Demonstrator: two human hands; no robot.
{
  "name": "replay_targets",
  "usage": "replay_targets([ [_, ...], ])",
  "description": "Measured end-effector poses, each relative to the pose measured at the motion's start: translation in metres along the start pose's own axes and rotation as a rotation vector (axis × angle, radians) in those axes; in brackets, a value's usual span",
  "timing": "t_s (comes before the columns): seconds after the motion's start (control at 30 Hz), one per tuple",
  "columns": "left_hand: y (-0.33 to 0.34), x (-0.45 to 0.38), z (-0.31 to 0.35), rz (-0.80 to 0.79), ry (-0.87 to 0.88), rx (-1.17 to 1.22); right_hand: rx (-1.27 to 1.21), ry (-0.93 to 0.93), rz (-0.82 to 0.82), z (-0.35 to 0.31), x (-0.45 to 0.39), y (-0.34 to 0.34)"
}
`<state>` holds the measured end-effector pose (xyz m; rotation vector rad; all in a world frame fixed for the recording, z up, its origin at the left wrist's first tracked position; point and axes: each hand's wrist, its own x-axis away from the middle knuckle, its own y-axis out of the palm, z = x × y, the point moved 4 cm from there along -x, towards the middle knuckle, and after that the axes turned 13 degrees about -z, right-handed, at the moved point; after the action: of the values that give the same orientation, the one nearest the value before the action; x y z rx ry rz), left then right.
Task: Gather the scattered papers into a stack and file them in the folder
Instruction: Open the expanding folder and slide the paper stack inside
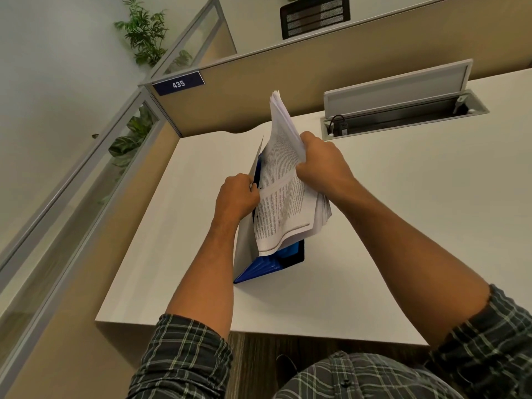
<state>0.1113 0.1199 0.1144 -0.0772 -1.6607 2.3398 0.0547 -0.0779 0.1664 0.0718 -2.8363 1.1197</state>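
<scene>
A thick stack of printed papers (pixel 283 182) stands nearly upright, its lower edge inside the mouth of a blue accordion folder (pixel 263 269) that rests on the white desk (pixel 388 226). My right hand (pixel 322 159) grips the stack by its right edge, about halfway up. My left hand (pixel 237 195) holds the folder's grey front flap (pixel 244 237) and pulls it away to the left, keeping the folder open. The folder's pleated blue side shows below the papers; its inner pockets are hidden by the stack.
An open cable tray (pixel 403 113) with a raised lid sits in the desk at the back right. Beige partition walls (pixel 259 82) close the desk at the back and left, with a sign reading 435 (pixel 178 83). The desk's front edge lies near my body.
</scene>
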Motion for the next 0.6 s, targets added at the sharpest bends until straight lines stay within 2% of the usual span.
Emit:
replay_targets([
  [0.2,0.001,0.0,-0.001,-0.024,-0.006,0.023,-0.002,-0.04,0.068,-0.006,0.005,-0.019],
  [0.6,0.003,0.002,0.0,0.093,-0.085,0.1,-0.062,0.005,-0.047,0.003,0.01,0.012],
])
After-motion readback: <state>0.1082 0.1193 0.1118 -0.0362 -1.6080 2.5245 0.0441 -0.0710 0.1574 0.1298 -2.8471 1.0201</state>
